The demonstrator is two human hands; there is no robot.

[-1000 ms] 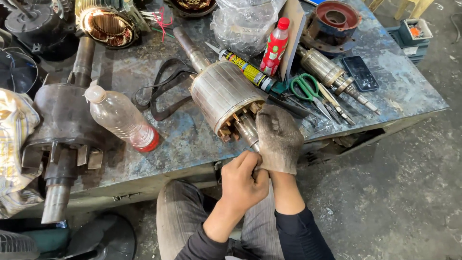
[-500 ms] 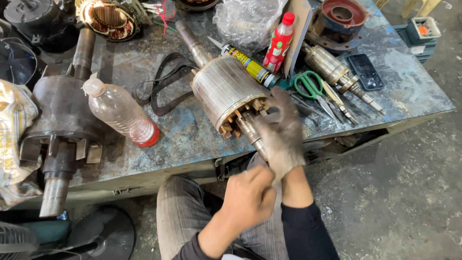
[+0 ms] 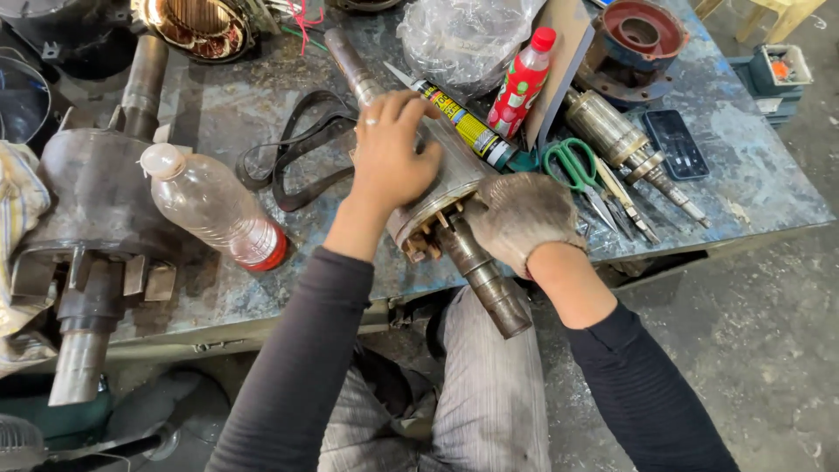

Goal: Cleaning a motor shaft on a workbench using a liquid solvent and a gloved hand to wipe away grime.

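Note:
A steel motor rotor (image 3: 447,183) with a long shaft lies across the metal workbench (image 3: 752,192), its near shaft end (image 3: 491,284) sticking out over the front edge. My bare left hand (image 3: 391,153) rests flat on top of the rotor's drum, fingers spread. My right hand (image 3: 523,218), in a dirty grey glove, is pressed against the rotor's near end beside the shaft.
A clear plastic bottle (image 3: 214,208) lies at the left, next to a heavy dark motor part (image 3: 92,218). A black belt (image 3: 293,157), a yellow tube (image 3: 463,122), a red bottle (image 3: 522,83), green scissors (image 3: 572,166), a phone (image 3: 676,144) and a smaller rotor (image 3: 612,135) crowd the right.
My left hand has left the shaft end near my lap and moved up onto the rotor's drum. My gloved right hand stayed at the rotor's near end.

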